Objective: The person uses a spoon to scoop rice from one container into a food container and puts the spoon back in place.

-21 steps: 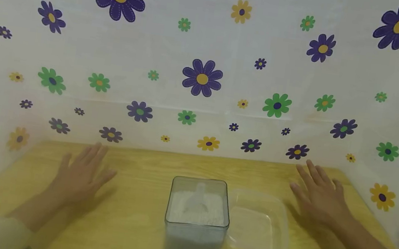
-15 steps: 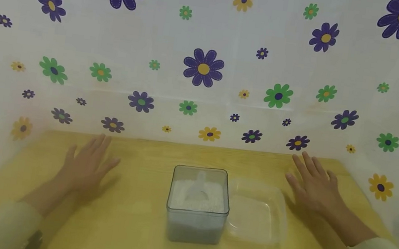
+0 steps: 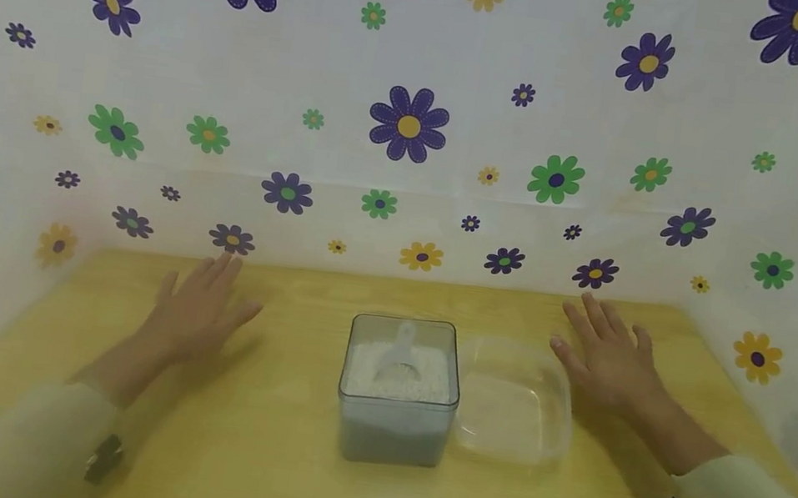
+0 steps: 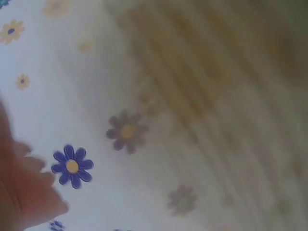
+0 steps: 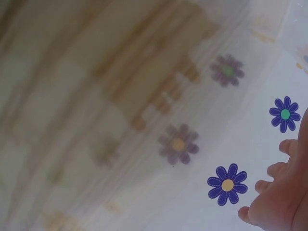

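Fingers spread, my left hand (image 3: 198, 308) is over the left part of the wooden table and holds nothing. On the other side my right hand (image 3: 607, 359) is spread in the same way, just right of a clear shallow lid or tray (image 3: 505, 448). Between the hands stands a square see-through container (image 3: 393, 433) of white powder (image 3: 364, 371). A pale scoop (image 3: 402, 346) rests in the powder, its handle leaning toward the back. In the left wrist view only part of the left hand (image 4: 29, 197) shows; the right wrist view catches the right hand (image 5: 284, 197) at its edge.
A white sheet (image 3: 334, 55) printed with purple, green and yellow flowers hangs behind the table (image 3: 252, 448) and along both sides. The clear lid or tray lies close against the container's right side.
Both hands have moved inward a little, toward the container. The head view has tilted down, so everything sits higher in it. The container and the clear lid or tray stay put.
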### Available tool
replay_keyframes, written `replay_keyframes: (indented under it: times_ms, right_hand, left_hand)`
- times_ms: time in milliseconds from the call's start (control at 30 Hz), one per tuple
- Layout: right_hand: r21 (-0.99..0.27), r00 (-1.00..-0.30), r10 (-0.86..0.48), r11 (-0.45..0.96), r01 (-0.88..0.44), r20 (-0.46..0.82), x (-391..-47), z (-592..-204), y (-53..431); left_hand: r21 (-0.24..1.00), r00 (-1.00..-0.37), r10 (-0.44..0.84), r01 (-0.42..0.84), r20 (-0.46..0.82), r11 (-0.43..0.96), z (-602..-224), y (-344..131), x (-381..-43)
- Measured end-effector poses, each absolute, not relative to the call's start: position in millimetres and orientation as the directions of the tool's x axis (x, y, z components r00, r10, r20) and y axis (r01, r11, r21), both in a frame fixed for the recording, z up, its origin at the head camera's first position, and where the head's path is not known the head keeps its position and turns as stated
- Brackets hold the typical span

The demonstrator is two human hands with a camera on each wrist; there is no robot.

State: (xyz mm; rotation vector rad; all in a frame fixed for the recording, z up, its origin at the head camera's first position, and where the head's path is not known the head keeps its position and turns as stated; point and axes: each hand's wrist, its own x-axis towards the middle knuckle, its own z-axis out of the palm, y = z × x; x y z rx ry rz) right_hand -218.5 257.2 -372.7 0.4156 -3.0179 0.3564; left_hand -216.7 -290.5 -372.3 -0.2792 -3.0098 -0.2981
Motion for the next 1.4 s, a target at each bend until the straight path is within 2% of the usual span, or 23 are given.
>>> replay_keyframes:
  times_ms: [200,400,600,700,867,1100,1200,1400]
  right_hand:
    - [-0.166,-0.953,-0.268,0.943,-0.29,0.145,-225.9,-382.5,257.3]
    - [-0.172,-0.954,-0.263,0.943,-0.285,0.142,-215.1,-384.7,258.4]
    - [-0.211,-0.936,-0.239,0.932,-0.296,0.259,-216.9,-385.1,255.2]
    - [-0.225,-0.92,-0.237,0.922,-0.314,0.312,-219.6,-383.6,252.0]
    - [-0.192,-0.917,-0.25,0.928,-0.318,0.311,-218.4,-383.1,249.6]
    - [-0.122,-0.91,-0.274,0.938,-0.325,0.311,-220.4,-383.9,242.3]
    - [-0.121,-0.913,-0.269,0.941,-0.317,0.306,-220.9,-384.1,238.1]
    - [-0.109,-0.905,-0.262,0.943,-0.313,0.336,-220.8,-383.7,236.1]
  left_hand:
    - [0.166,-0.966,0.211,0.235,0.146,0.958,-383.5,-300.6,-222.1]
    - [0.136,-0.954,0.257,0.278,0.154,0.951,-410.2,-294.4,-229.4]
    - [0.173,-0.961,0.242,0.264,0.136,0.949,-396.2,-285.5,-219.5]
    - [0.236,-0.962,0.23,0.26,0.147,0.936,-392.1,-285.5,-216.6]
    - [0.41,-0.953,0.23,0.292,0.196,0.864,-392.3,-267.7,-204.9]
    - [0.417,-0.878,0.396,0.476,0.267,0.774,-391.4,-228.6,-173.5]
    - [0.463,-0.836,0.474,0.548,0.277,0.696,-391.5,-221.8,-167.5]
    - [0.56,-0.808,0.526,0.573,0.264,0.599,-388.6,-213.8,-167.3]
